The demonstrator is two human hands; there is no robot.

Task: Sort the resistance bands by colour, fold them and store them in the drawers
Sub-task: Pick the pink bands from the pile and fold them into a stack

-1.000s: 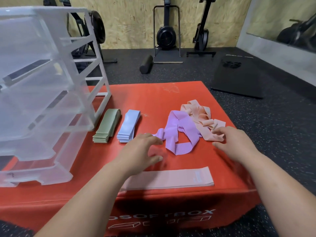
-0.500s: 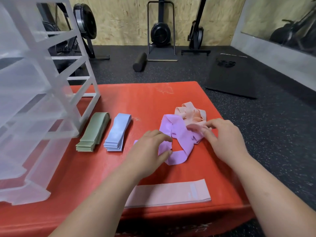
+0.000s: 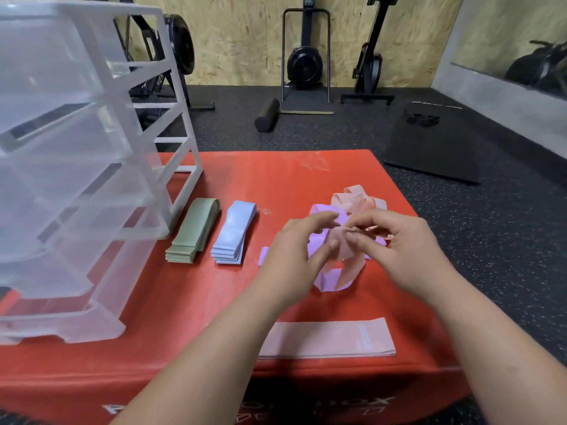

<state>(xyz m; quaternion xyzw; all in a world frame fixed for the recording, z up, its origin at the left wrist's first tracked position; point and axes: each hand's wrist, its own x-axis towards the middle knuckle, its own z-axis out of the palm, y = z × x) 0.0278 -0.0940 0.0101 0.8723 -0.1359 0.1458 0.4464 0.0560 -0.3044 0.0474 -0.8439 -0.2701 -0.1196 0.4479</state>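
Observation:
A loose pink band [image 3: 348, 256] is lifted above the tangle on the red soft box [image 3: 276, 179]. My right hand [image 3: 402, 250] pinches its top with curled fingers. My left hand [image 3: 291, 259] meets it from the left, thumb and forefinger on the same band. Under the hands lie loose purple bands [image 3: 329, 282], and more loose pink bands [image 3: 359, 199] sit just behind. A folded green stack [image 3: 193, 231] and a folded blue stack [image 3: 234, 236] lie side by side further left. One flat folded pink band [image 3: 328, 338] rests near the front edge.
A clear plastic drawer unit [image 3: 92, 179] stands on the box's left side, several drawers pulled partly out. Beyond the box are a black floor mat [image 3: 435, 142], a foam roller [image 3: 267, 118] and gym machines along the wooden wall.
Both hands came together over the tangle. The right hand picked a pink band up off the pile and the left hand moved right to take hold of it too.

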